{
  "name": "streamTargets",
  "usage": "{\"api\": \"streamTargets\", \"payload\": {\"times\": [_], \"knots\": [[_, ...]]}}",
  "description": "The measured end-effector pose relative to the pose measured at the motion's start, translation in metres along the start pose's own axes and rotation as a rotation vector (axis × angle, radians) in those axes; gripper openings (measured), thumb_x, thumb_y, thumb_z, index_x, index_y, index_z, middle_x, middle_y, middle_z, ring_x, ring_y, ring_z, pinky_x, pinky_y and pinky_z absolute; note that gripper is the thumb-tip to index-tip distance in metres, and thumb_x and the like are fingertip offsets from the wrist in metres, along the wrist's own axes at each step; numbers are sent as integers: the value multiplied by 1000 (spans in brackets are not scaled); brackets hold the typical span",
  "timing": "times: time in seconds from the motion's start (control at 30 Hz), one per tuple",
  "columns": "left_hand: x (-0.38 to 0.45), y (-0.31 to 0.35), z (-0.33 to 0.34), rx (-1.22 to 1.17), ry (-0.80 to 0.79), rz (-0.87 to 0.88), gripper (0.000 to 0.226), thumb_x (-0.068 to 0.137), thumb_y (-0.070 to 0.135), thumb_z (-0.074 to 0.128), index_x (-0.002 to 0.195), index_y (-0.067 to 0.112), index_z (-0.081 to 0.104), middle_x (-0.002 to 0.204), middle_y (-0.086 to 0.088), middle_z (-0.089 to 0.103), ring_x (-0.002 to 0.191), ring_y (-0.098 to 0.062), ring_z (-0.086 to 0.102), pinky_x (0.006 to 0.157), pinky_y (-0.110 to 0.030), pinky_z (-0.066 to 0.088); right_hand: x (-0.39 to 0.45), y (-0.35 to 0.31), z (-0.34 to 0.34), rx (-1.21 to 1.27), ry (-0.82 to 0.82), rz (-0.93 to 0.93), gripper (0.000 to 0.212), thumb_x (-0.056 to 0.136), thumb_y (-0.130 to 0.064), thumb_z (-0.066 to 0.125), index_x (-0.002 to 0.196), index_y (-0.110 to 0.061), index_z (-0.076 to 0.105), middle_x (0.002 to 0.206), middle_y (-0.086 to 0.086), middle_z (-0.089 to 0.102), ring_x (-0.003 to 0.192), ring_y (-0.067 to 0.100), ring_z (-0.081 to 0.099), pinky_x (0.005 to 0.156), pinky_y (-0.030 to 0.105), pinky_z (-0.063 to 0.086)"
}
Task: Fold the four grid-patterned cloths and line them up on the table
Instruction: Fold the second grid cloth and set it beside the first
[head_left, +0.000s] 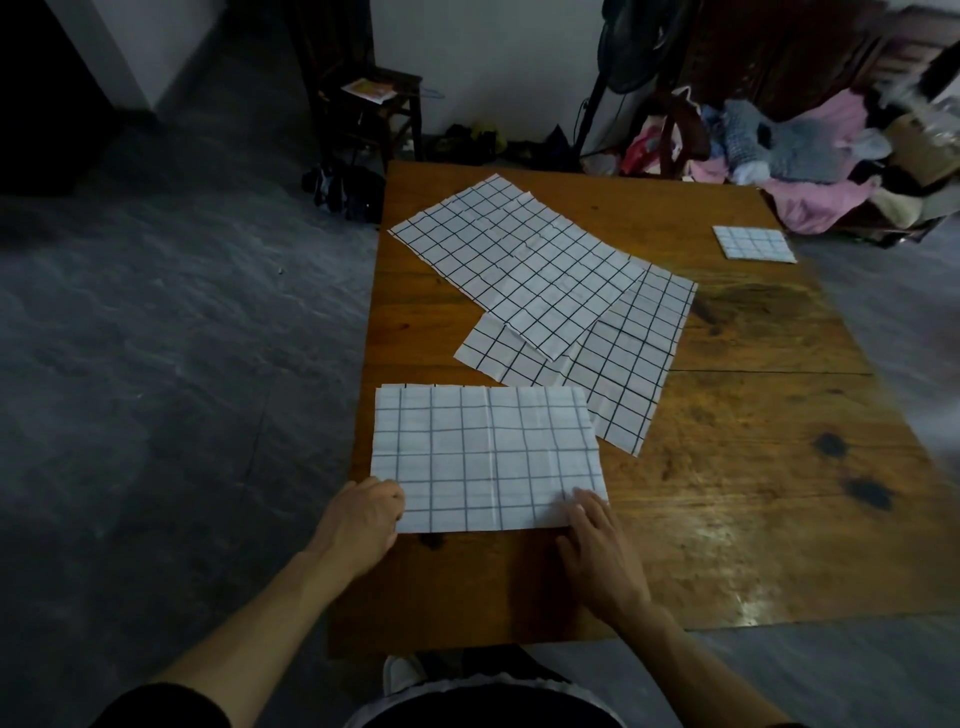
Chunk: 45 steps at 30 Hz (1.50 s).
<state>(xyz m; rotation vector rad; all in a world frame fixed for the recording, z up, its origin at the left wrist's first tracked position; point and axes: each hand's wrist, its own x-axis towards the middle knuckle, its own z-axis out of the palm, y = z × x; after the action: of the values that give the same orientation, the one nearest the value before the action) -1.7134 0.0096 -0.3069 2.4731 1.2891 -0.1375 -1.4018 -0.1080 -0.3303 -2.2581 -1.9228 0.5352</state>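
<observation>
A white cloth with a dark grid (488, 457) lies folded in half near the front of the wooden table (753, 467). My left hand (361, 519) grips its near left corner. My right hand (597, 540) presses on its near right corner with the fingers spread. Farther back, an unfolded grid cloth (519, 260) lies slantwise over another grid cloth (623, 358). A small folded grid cloth (753, 243) sits at the far right edge of the table.
A dark wooden chair (374, 104) with papers on it stands beyond the table's far left. A heap of clothes (810, 156) and a standing fan (628, 52) are at the back right. Grey floor surrounds the table.
</observation>
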Motion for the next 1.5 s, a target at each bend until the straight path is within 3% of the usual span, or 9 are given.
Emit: {"api": "streamTargets", "payload": {"times": [0.47, 0.67, 0.8, 0.9, 1.07, 1.17, 1.27, 1.4, 1.5], "knots": [[4, 2, -6, 130, -47, 83, 28, 95, 20, 54, 122, 19, 61, 127, 5, 51, 114, -13, 46, 98, -29, 41, 8, -20, -5, 28, -51, -25, 51, 93, -30, 58, 141, -21, 43, 148, -5, 38, 136, 13, 35, 111, 28, 35], [2, 18, -18, 9, -21, 51, 7, 85, 32, 56, 88, 28, 51, 98, 12, 46, 91, -6, 42, 82, -24, 40, 12, -31, -7, -5, -30, -19, 67, 85, -44, 67, 142, -23, 38, 153, 2, 31, 145, 23, 22, 117, 41, 30], [8, 42, -34, -109, 65, 59, 11, 77, 33, 55, 75, 30, 46, 82, 14, 44, 79, -6, 41, 73, -25, 39, 15, -54, -13, -7, -66, -166, 78, 82, -51, 68, 146, -29, 31, 155, -2, 27, 143, 20, 22, 117, 43, 29], [11, 65, -49, -219, 130, 93, 12, 81, 33, 57, 77, 30, 46, 83, 13, 47, 80, -6, 44, 76, -25, 43, 17, -73, -20, -18, -36, -249, 64, 86, -47, 64, 144, -29, 41, 150, -2, 37, 139, 18, 30, 114, 40, 31], [6, 91, -68, -403, 192, 150, 12, 85, 38, 59, 83, 29, 52, 84, 13, 52, 82, -3, 48, 82, -26, 43, 21, -79, -29, 129, 160, -342, 19, 93, -31, 57, 107, -30, 69, 110, -10, 64, 102, 4, 52, 88, 27, 46], [1, 86, -74, -376, 121, 175, 36, 78, 56, 66, 105, 34, 54, 104, 19, 56, 99, 0, 49, 93, -24, 39, 19, -74, -43, 254, 164, -331, 16, 94, -32, 56, 101, -27, 70, 102, -12, 64, 95, -1, 52, 81, 21, 46], [1, 67, -74, -169, 71, 103, 49, 78, 49, 72, 121, 35, 51, 119, 18, 51, 113, -5, 45, 101, -30, 36, 11, -61, -51, 343, 147, -310, 25, 93, -42, 51, 102, -29, 70, 108, -15, 62, 100, -1, 55, 82, 18, 48], [6, 47, -71, -58, 66, 85, 18, 86, 28, 66, 94, 37, 53, 104, 16, 52, 99, -6, 47, 90, -28, 40, -3, -44, -51, 365, 208, -252, 14, 90, -22, 67, 102, -28, 73, 108, -14, 65, 101, -3, 59, 83, 17, 51], [4, 46, -63, -111, 44, 134, 19, 88, 27, 64, 87, 37, 49, 95, 16, 53, 91, -4, 48, 89, -28, 43, -20, -33, -53, 381, 246, -190, 17, 85, -23, 69, 101, -24, 75, 106, -12, 68, 97, -2, 62, 82, 18, 51]]}}
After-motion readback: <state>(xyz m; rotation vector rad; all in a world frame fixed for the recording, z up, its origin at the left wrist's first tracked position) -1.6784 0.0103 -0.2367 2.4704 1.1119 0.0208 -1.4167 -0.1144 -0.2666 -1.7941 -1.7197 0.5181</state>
